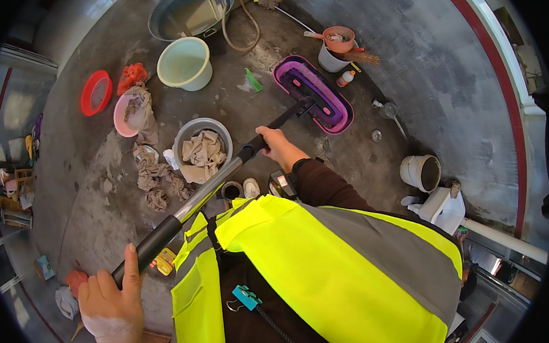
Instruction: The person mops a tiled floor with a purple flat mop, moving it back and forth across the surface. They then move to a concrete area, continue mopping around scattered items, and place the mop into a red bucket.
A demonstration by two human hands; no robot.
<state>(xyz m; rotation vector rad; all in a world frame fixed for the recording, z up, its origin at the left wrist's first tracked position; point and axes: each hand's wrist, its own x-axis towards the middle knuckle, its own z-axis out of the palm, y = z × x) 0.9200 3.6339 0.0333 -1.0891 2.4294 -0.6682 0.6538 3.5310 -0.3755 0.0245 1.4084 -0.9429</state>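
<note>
A flat mop's pole (214, 182), black grips on a chrome tube, runs diagonally across the view. My left hand (112, 299) is wrapped around its upper black end, one finger extended along the grip. Farther down, my right hand (276, 145) holds the dark lower section. The pole joins a long purple mop head (314, 93) with pink edging and two pink tabs. I cannot tell whether a shallow tub surrounds that head. Left of the pole, a grey basin (225, 132) holds crumpled beige cloths (202, 150). More cloths (154, 176) lie on the floor beside it.
A pale green bucket (202, 77), a metal tub (155, 25) with a hose (255, 29), and pink (121, 119) and red basins (104, 90) stand ahead. Along the right wall are a white bucket (331, 62), bottle (345, 78), and dirty bucket (413, 172).
</note>
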